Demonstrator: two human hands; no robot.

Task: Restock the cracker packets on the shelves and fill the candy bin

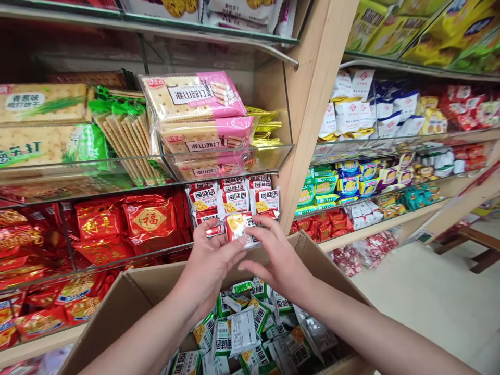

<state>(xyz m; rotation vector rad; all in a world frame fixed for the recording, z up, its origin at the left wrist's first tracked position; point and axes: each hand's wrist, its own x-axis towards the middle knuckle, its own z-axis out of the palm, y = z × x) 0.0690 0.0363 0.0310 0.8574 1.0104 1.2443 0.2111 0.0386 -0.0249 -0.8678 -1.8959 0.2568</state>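
Holding a small red-and-white packet (236, 225) before the shelf, above an open cardboard box (156, 281).

Pinching it with the left hand's (209, 255) fingers, thumb at the lower edge; touching its right side with the right hand's (283, 255) fingers, without showing enough to tell gripping from merely steadying. Probably risking a drop among the green-and-white packets (242, 330) inside the box, through loosening that light pinch too soon; perhaps risking disturbing the similar red-and-white packets (235, 199) close behind, through pushing too far forward. Reaching over the box with both forearms, angling them inward; cupping the left hand beside the packet; arching the right hand over, back upward, and extending its thumb below, apart from the packet.
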